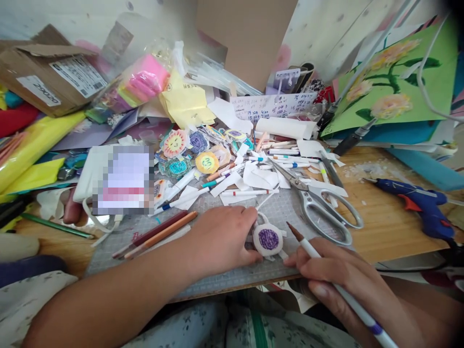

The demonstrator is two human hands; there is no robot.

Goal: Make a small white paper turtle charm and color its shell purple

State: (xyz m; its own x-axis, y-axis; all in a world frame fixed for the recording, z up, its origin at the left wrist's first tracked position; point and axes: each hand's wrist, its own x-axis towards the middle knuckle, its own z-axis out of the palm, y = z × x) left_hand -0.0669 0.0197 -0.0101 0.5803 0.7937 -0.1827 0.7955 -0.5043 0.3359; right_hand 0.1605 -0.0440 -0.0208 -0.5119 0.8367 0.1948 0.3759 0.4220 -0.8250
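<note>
Near the mat's front edge lies a small round white piece (268, 239) with a purple scribbled centre and small white tabs around its rim. My left hand (221, 239) grips its left side, thumb below and fingers above. In my right hand (337, 275) is a white marker pen (357, 307) with a brown pointed tip and a purple band near its rear end. The tip is just right of the round piece, apart from it. A right fingertip is close to the piece's lower right tab; I cannot tell whether they touch.
Scissors (308, 198) lie open on the grey cutting mat (217, 278), beyond my right hand. Coloured paper rounds (206, 162), paper scraps and several markers are heaped behind. Two pencils (163, 234) lie left, a blue glue gun (416, 193) right. A blurred-out screen (125, 179) stands left.
</note>
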